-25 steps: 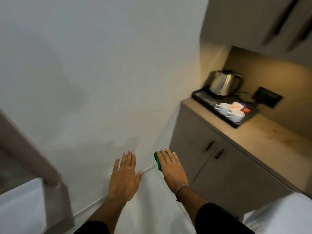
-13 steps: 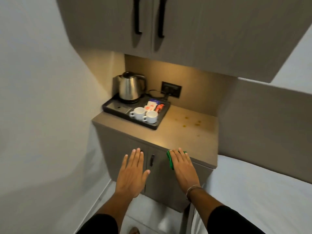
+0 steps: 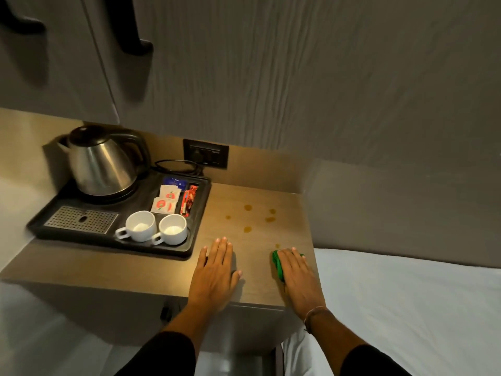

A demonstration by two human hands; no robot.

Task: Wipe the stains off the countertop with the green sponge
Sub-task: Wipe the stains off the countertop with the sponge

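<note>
From the head camera, the right hand lies flat on the green sponge, fingers stretched out and pressing down, not curled around it. The sponge sits on the countertop near the front right corner, close to the edge by the white bed. The left hand is flat and open on the counter and holds nothing. The brown stains are a bit farther back, one small spot just ahead of the sponge. The sponge could slip out from under the flat hand and fall on the bed. A big push to the left could bump the black tray and knock the two white cups. The kettle stands well away.
</note>
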